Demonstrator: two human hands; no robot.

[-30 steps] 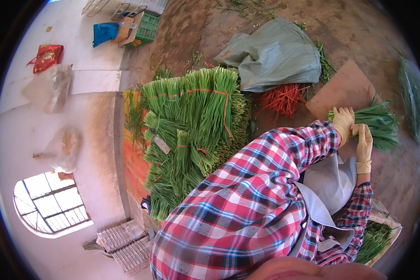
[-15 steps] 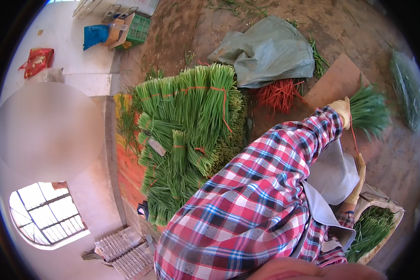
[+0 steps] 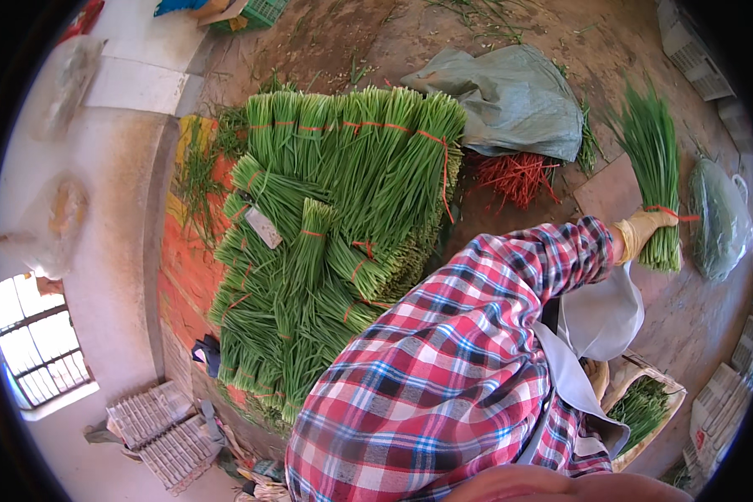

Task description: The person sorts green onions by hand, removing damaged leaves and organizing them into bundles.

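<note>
My left hand point(image 3: 647, 232), in a pale yellow glove, is closed round a bunch of garlic chives point(image 3: 654, 146). The bunch stands upright with leaf tips at the top and pale cut ends below the hand. A red tie point(image 3: 673, 212) goes round it, one end sticking out to the right. Of my right hand point(image 3: 595, 376), only a bit of glove shows beside the grey-white apron point(image 3: 598, 309); its fingers are hidden. To the left, tied bunches of chives point(image 3: 356, 159) lie in a large stack, with a knife point(image 3: 263, 227) resting on it.
Red ties point(image 3: 517, 177) lie in a heap by a grey-green plastic sheet point(image 3: 510, 96). A brown board point(image 3: 608, 188) is on the floor behind the held bunch. A basket of loose greens point(image 3: 644, 408) stands low right; a plastic bag point(image 3: 718, 222) lies far right.
My left hand has moved right and slightly down, and the bunch now stands upright with the red tie round it. My right hand has drawn back from the tie, mostly behind the apron. The view has shifted.
</note>
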